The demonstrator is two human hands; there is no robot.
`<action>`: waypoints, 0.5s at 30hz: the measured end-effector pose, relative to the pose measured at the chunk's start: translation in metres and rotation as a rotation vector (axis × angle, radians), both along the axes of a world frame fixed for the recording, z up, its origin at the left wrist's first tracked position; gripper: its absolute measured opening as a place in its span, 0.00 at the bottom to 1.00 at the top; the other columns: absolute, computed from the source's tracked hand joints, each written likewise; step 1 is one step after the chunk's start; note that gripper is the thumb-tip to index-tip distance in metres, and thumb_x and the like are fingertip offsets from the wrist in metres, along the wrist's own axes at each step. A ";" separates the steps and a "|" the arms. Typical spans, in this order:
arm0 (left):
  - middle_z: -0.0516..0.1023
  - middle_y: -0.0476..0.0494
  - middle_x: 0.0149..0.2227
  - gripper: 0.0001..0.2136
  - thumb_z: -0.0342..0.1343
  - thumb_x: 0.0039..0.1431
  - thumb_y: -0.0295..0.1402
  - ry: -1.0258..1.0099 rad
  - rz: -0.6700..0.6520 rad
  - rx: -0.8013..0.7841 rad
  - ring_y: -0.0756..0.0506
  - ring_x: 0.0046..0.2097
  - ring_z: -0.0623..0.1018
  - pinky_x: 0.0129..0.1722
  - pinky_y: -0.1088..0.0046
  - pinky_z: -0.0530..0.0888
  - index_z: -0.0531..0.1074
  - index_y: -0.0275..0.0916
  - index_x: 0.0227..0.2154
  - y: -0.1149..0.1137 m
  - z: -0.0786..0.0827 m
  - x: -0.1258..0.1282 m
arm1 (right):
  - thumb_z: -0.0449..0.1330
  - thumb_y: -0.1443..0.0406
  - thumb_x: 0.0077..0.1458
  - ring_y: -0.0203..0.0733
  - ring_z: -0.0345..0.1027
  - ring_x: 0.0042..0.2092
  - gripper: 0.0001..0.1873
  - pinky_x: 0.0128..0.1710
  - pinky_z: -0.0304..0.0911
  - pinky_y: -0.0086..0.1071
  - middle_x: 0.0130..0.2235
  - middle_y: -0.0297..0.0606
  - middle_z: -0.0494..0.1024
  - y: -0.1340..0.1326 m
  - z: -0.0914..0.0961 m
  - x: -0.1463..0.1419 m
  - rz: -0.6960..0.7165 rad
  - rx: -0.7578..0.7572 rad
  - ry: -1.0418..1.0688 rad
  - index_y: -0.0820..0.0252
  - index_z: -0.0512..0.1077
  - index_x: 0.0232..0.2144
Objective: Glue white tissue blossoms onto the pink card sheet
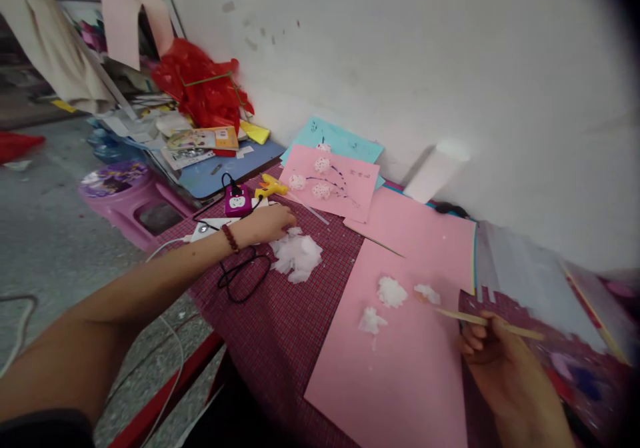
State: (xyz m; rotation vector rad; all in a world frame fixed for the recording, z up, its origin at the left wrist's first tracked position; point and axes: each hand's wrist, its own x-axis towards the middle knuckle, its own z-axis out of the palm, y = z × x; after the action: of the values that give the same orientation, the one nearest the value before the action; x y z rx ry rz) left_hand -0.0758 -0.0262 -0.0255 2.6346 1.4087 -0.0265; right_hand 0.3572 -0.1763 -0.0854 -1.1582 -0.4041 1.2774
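My left hand [273,223] reaches to a heap of thin white paper pieces [299,256] on the checked tablecloth. Its fingers are bent down and drawn together at the heap's far edge, where their tips are hidden. My right hand [500,351] pinches a thin wooden stick [520,331] above the right edge of a large pink sheet [395,375]. Near the stick's left end lies a small white paper tuft [428,294]. A rounder white tuft [391,291] and a crumpled one [372,321] rest on the sheet too.
Behind lies a pink card with white blossoms [321,165] on a blue sheet [345,141]. A yellow glue gun [271,186], purple plug block [237,201] and looped black cable [240,281] sit left. Plastic sleeves [530,275] lie right; a purple stool [125,195] stands beside the table.
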 end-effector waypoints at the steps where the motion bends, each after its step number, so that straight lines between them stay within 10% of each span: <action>1: 0.77 0.41 0.36 0.10 0.51 0.49 0.26 -0.004 0.032 0.006 0.45 0.37 0.72 0.37 0.72 0.64 0.77 0.37 0.31 0.001 -0.002 -0.001 | 0.68 0.60 0.41 0.28 0.58 0.20 0.11 0.16 0.59 0.22 0.20 0.27 0.65 0.000 -0.002 -0.001 0.006 -0.005 0.000 0.56 0.72 0.27; 9: 0.73 0.47 0.24 0.07 0.51 0.48 0.30 -0.328 0.173 -0.151 0.51 0.26 0.69 0.26 0.76 0.61 0.73 0.35 0.23 0.001 0.010 -0.005 | 0.67 0.60 0.43 0.29 0.58 0.20 0.08 0.16 0.58 0.23 0.20 0.28 0.65 0.002 -0.004 -0.001 -0.036 0.041 -0.035 0.55 0.73 0.27; 15: 0.66 0.51 0.21 0.04 0.52 0.44 0.29 -0.597 0.120 -0.043 0.53 0.25 0.64 0.24 0.77 0.58 0.64 0.37 0.19 -0.018 0.034 0.057 | 0.64 0.60 0.46 0.31 0.62 0.22 0.10 0.20 0.58 0.25 0.22 0.29 0.71 -0.003 0.009 -0.010 -0.181 0.200 -0.226 0.58 0.71 0.30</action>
State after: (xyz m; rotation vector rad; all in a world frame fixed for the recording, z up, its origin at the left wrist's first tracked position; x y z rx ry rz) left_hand -0.0193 -0.0444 0.0084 2.2325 1.3136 0.6728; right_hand 0.3471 -0.1794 -0.0765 -1.1434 -0.5678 0.9307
